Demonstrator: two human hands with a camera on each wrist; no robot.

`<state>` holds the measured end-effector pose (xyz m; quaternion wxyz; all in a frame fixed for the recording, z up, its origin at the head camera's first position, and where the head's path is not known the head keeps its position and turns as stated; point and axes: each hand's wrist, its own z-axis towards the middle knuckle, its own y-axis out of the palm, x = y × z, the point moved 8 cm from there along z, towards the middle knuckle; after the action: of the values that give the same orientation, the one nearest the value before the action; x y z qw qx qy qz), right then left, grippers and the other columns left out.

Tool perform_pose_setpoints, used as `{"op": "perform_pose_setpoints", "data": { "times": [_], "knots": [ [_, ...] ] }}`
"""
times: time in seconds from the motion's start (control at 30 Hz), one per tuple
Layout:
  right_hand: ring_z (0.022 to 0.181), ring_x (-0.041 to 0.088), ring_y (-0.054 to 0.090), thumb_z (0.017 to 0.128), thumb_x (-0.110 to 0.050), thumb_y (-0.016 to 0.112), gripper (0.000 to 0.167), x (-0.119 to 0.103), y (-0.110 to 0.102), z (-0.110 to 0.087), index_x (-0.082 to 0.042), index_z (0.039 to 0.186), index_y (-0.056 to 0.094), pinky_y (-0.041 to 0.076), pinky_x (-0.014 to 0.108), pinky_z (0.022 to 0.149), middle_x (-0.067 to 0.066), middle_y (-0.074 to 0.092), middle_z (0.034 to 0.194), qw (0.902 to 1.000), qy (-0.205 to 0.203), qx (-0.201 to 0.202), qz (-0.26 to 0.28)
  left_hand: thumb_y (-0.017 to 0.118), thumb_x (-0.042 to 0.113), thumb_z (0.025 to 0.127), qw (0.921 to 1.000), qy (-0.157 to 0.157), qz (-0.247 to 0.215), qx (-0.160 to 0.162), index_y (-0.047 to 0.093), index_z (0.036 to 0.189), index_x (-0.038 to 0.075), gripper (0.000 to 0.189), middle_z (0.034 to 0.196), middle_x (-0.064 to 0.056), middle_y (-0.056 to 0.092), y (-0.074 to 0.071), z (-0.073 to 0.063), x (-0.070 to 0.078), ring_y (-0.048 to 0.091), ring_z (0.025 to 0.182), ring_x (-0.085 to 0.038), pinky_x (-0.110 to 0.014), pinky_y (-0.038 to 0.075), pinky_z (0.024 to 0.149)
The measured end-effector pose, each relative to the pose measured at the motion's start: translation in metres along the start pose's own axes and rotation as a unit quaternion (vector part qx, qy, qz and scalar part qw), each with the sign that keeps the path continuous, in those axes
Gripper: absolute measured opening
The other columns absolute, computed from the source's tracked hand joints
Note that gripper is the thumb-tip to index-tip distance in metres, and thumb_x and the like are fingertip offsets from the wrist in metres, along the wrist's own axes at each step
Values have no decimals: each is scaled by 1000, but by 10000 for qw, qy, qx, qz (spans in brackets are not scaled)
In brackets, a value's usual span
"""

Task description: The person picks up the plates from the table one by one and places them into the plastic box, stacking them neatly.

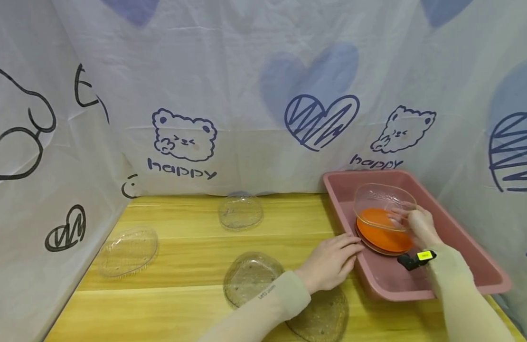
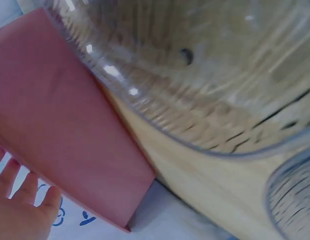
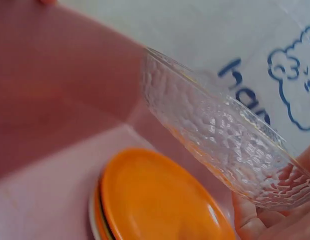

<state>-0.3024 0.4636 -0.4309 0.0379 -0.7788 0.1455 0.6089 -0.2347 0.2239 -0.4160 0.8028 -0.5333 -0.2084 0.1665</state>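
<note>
I have the right hand (image 1: 421, 225) gripping one end of the clear textured bowl (image 3: 215, 132), likely so it clears the orange plate (image 3: 155, 195) below. Leftward, the left hand's (image 1: 332, 260) loosely extended fingers rest on the pink tub (image 1: 393, 274), perhaps steadying it.

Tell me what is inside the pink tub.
A stack of plates, orange on top, with a clear bowl held above it by the right hand. The top plate hides the faces of those beneath; only their edges show.

Table (image 1: 182, 270) — pink tub (image 1: 457, 247), clear dishes (image 1: 240, 212)
</note>
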Motion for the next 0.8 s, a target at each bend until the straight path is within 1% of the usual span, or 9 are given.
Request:
{"op": "perform_pose_setpoints", "data": {
  "times": [0.07, 0.13, 0.3, 0.43, 0.5, 0.53, 0.6, 0.73, 0.8],
  "knots": [
    [79, 5, 73, 103, 2, 27, 66, 2, -8, 3, -4, 162, -1, 62, 19, 76, -17, 68, 84, 9996, 50, 38, -281, 40, 25, 109, 10000, -28, 18, -26, 56, 144, 20, 39, 153, 3, 52, -1, 1, 0, 45, 145, -13, -28, 35, 124],
    [79, 4, 73, 101, 4, 26, 68, 5, -16, 6, -3, 162, -3, 62, 20, 76, -17, 67, 83, 9990, 124, 48, -432, 41, 24, 108, 9999, -53, 35, -81, 57, 143, 20, 38, 152, 4, 53, -2, 2, 1, 46, 144, -12, -28, 35, 123],
    [77, 6, 71, 97, 10, 26, 72, 7, -26, 11, 1, 160, -7, 63, 21, 74, -16, 67, 83, 9975, 192, -155, -656, 40, 24, 108, 9995, -152, 43, -283, 55, 144, 21, 39, 153, 5, 51, -2, 4, 0, 45, 145, -12, -26, 34, 123],
    [77, 5, 72, 103, 1, 30, 67, 12, -30, 15, 3, 160, -4, 62, 20, 75, -17, 66, 84, 9915, 337, -269, -1230, 40, 25, 109, 9992, -193, 72, -332, 55, 145, 22, 39, 154, 7, 50, -3, 5, 0, 44, 146, -11, -25, 35, 123],
    [77, 4, 73, 105, -5, 32, 65, 15, -30, 17, 4, 159, -4, 62, 20, 76, -17, 66, 85, 9884, 418, -373, -1411, 40, 25, 108, 9991, -216, 114, -361, 54, 145, 23, 39, 154, 7, 50, -3, 5, 0, 43, 146, -11, -25, 34, 123],
    [78, 4, 74, 106, -7, 32, 65, 16, -30, 17, 4, 159, -4, 62, 21, 77, -17, 66, 85, 9876, 451, -442, -1440, 41, 25, 108, 9990, -227, 121, -372, 54, 145, 23, 39, 154, 8, 50, -3, 5, 0, 43, 146, -11, -25, 34, 123],
    [78, 4, 74, 106, -6, 32, 65, 19, -29, 18, 6, 159, -4, 63, 22, 76, -17, 66, 85, 9870, 478, -526, -1442, 41, 25, 108, 9988, -244, 121, -398, 54, 145, 23, 39, 154, 8, 49, -2, 5, -1, 43, 146, -10, -25, 33, 123],
    [79, 5, 74, 101, 7, 32, 68, 22, -27, 18, 9, 157, -6, 64, 26, 76, -16, 66, 86, 9894, 444, -686, -1199, 42, 25, 108, 9988, -246, 112, -403, 55, 145, 23, 39, 154, 7, 50, -2, 6, 0, 44, 146, -11, -26, 35, 123],
    [79, 6, 74, 100, 9, 33, 69, 23, -27, 18, 9, 157, -7, 64, 26, 76, -15, 65, 86, 9900, 450, -724, -1126, 42, 25, 108, 9988, -243, 124, -401, 55, 145, 23, 39, 154, 7, 50, -2, 6, 0, 44, 145, -11, -26, 36, 122]
  ]
}}
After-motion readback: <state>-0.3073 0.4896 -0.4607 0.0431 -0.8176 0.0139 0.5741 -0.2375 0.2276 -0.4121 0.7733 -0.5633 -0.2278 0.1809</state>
